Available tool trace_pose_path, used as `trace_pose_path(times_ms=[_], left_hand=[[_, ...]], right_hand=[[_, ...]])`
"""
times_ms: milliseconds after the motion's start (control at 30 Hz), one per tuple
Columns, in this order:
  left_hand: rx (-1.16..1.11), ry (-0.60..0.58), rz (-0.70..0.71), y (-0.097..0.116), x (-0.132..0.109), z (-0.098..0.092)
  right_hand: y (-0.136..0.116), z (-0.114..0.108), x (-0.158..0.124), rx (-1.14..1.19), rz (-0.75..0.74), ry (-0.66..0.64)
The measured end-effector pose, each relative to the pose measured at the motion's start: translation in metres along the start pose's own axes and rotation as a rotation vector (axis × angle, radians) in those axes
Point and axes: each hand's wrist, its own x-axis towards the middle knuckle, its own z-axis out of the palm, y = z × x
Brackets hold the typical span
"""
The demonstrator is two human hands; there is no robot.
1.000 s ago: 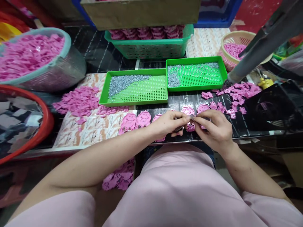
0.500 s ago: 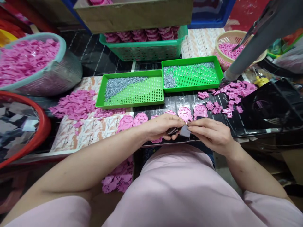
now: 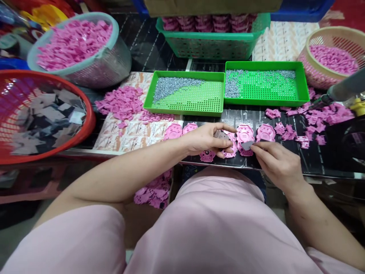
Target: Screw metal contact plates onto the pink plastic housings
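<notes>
My right hand (image 3: 278, 160) pinches a small flat grey plate (image 3: 246, 145) by its edge. The plate is over the lower half of a pink plastic casing (image 3: 244, 131), though I cannot tell if they touch. Curled around several more flat grey plates (image 3: 220, 134) is my left hand (image 3: 209, 140), its thumb and forefinger apart. Below its fingers lies another pink casing (image 3: 231, 149), partly covered. More pink casings stand in rows along the table edge, one (image 3: 265, 133) to the right and one (image 3: 173, 131) to the left.
Two green trays (image 3: 188, 110) (image 3: 266, 102) hold small metal screws. A red basket (image 3: 88, 131) of grey plates stands left, below a pale blue basket (image 3: 116, 57) of pink parts. Loose pink pieces (image 3: 122, 102) lie on the table. A beige basket (image 3: 310, 72) and grey pole (image 3: 346, 85) are right.
My hands have moved apart. The right hand has brought one grey plate away from the left hand to over a pink casing. The camera view has swung left.
</notes>
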Motion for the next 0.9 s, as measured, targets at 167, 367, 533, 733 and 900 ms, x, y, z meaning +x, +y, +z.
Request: trace_pose_path(times_ms=[167,367,533,733,900], left_hand=[[-0.159,0.018,-0.030,0.000,0.000,0.000],[-0.275,-0.006,-0.063,0.001,-0.001,0.002],[-0.293,-0.101,-0.069,-0.001,0.002,0.005],[-0.325,-0.133,-0.090,-0.002,0.000,0.007],[-0.340,-0.162,-0.055,-0.005,-0.002,0.003]], right_hand=[[0.000,0.003,0.000,-0.047,-0.009,-0.054],[-0.004,-0.007,0.012,0.087,0.019,-0.068],[-0.018,-0.005,0.032,0.333,0.115,-0.018],[-0.022,0.006,0.042,0.462,0.167,-0.073],[-0.017,0.004,0.043,0.470,0.213,0.011]])
